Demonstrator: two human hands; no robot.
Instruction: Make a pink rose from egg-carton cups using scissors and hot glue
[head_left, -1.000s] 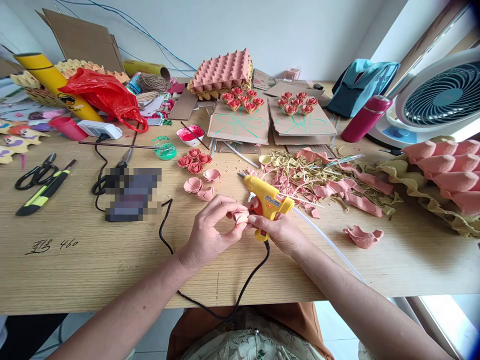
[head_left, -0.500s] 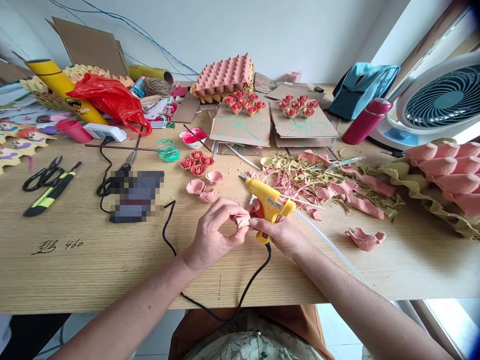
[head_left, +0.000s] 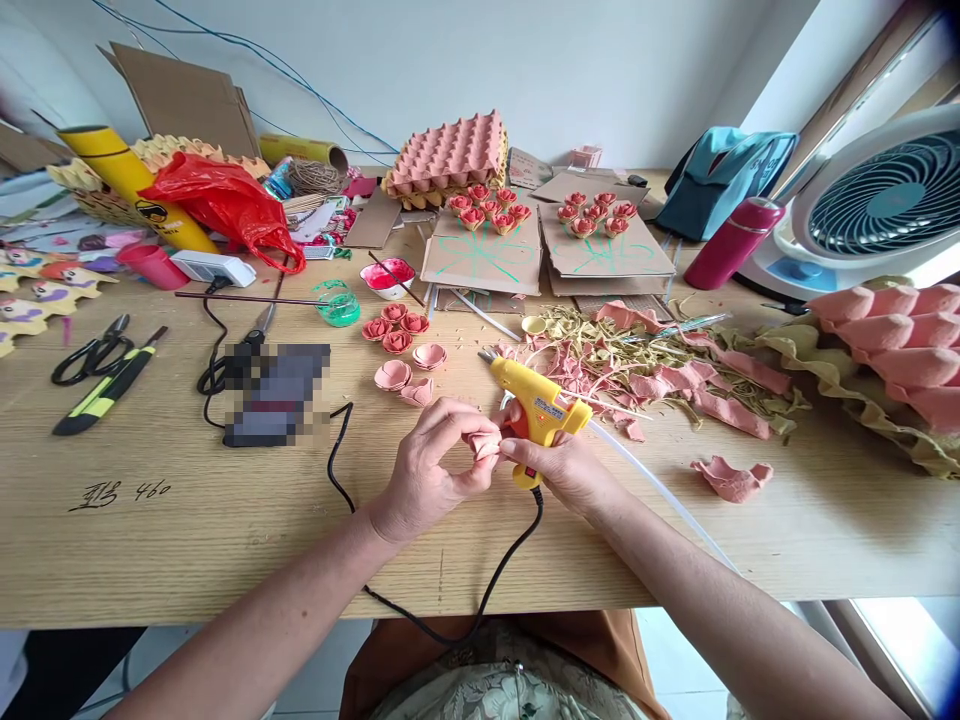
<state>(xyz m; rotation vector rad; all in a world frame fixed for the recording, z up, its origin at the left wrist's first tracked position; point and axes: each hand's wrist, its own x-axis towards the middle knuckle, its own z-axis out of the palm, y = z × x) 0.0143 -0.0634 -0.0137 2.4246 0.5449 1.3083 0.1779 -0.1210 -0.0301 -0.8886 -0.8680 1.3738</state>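
Note:
Between the thumb and fingers of my left hand (head_left: pixel 431 462) is a small pink egg-carton flower (head_left: pixel 484 444), its cupped petals partly covered by the fingers. My right hand (head_left: pixel 559 462) is wrapped round the handle of a yellow hot glue gun (head_left: pixel 536 400), whose nozzle points up and left. The right thumb tip touches the flower's edge. A black cord hangs from the gun's handle. Just beyond my left hand lie several unpainted pink flower cups (head_left: pixel 393 376), and behind them a cluster of red-painted flowers (head_left: pixel 396 342).
Pink and tan carton scraps (head_left: pixel 660 370) spread right of the gun. Two cardboard sheets (head_left: pixel 480 262) carry red flowers at the back. A bowl of red paint (head_left: pixel 386 290), scissors (head_left: pixel 91 358), a utility knife (head_left: pixel 112 385), stacked egg trays (head_left: pixel 892 350) and a fan (head_left: pixel 892 200) stand around.
Both hands keep almost the same pose, with the flower and glue gun held in place. The view has shifted very slightly.

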